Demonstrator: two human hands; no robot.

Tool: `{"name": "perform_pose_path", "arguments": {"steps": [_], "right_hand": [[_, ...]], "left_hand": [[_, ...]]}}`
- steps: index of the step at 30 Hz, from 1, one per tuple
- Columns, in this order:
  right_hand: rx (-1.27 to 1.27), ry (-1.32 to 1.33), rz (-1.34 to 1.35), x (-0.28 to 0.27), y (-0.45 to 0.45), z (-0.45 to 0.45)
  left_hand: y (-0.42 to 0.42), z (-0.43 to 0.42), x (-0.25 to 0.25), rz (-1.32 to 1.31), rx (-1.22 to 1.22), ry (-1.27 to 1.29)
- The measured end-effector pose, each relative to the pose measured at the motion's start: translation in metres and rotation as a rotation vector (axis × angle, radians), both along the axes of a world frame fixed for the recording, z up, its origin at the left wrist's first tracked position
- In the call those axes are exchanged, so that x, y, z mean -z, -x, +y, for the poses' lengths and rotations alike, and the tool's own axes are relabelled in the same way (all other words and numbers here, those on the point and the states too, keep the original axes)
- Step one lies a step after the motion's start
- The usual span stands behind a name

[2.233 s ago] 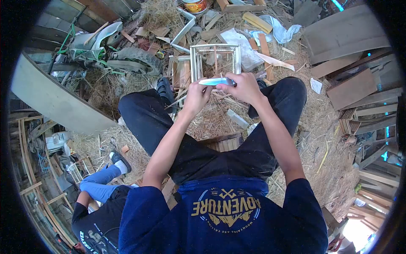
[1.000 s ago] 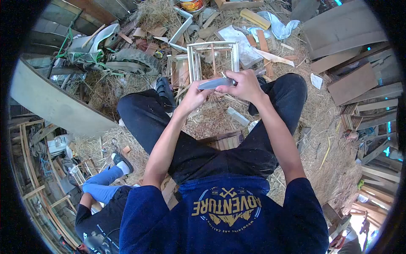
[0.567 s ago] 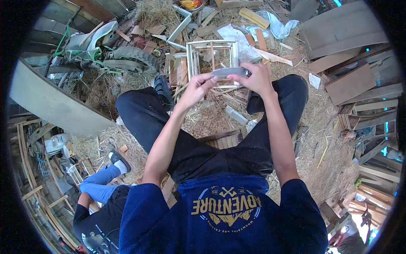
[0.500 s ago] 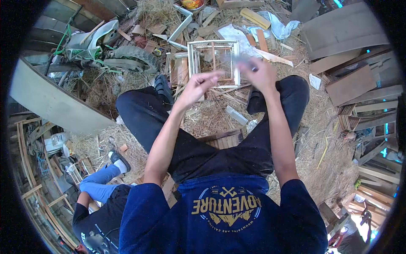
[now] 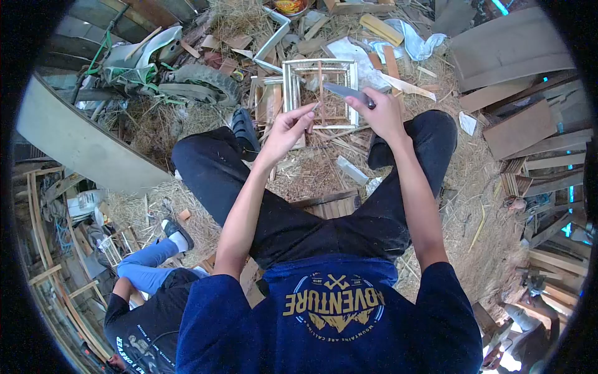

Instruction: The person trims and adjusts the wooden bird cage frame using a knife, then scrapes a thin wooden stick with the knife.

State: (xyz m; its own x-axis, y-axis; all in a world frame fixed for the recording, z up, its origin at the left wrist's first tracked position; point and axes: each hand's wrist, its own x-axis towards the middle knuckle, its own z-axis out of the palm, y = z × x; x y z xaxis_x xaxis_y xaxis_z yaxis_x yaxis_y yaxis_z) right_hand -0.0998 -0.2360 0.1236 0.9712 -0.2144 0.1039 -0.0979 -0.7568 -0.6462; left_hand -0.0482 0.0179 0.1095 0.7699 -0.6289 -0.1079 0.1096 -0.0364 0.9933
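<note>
In my right hand [image 5: 385, 118] is a knife [image 5: 340, 91] with a dark handle, its grey blade pointing left and slightly away from me. My left hand [image 5: 288, 132] is closed in a pinch, thumb against fingertips, to the left of the blade and apart from it. A small thin bit may sit between those fingertips, but it is too small to name. Beyond and below both hands stands a white-edged wooden frame [image 5: 287, 87] with a brown strip down its middle, resting on the straw-covered ground between my feet.
A motorcycle wheel [image 5: 208, 86] and a long pale panel [image 5: 93, 140] lie to the left. Scrap boards [image 5: 520, 128] are stacked on the right. Another person [image 5: 146, 311] sits at lower left, and someone else [image 5: 529, 330] is partly visible at lower right. Wood offcuts and cloth lie ahead.
The knife, blurred by motion before, now shows sharply with its blade angled left. My right hand has shifted slightly down; my left hand remains pinched in nearly the same place.
</note>
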Motion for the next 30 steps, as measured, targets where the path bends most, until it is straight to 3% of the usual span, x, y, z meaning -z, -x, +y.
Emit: {"name": "perform_pose_path", "arguments": {"steps": [8,11,17,20,23,26,30], "right_hand": [[-0.118,-0.109,0.011,-0.016,-0.003,0.020],[-0.189,-0.263,-0.053,0.002,-0.005,0.026],[-0.207,-0.314,-0.026,0.012,-0.004,0.024],[-0.159,-0.362,-0.119,0.011,-0.003,0.022],[-0.037,-0.344,-0.153,0.013,-0.002,0.018],[0.051,-0.337,-0.186,0.016,-0.003,0.013],[0.038,-0.292,-0.263,0.020,-0.001,0.015]], "left_hand": [[0.000,-0.012,0.011,-0.038,0.041,-0.032],[0.001,-0.017,0.018,-0.018,0.087,-0.091],[0.000,-0.020,0.040,-0.047,0.102,-0.117],[0.000,-0.026,0.042,-0.311,-0.031,-0.053],[-0.010,-0.023,0.035,-0.777,-0.147,-0.227],[-0.008,-0.021,0.032,-0.815,-0.317,-0.397],[-0.011,-0.019,0.039,-0.014,-0.127,-0.270]]}}
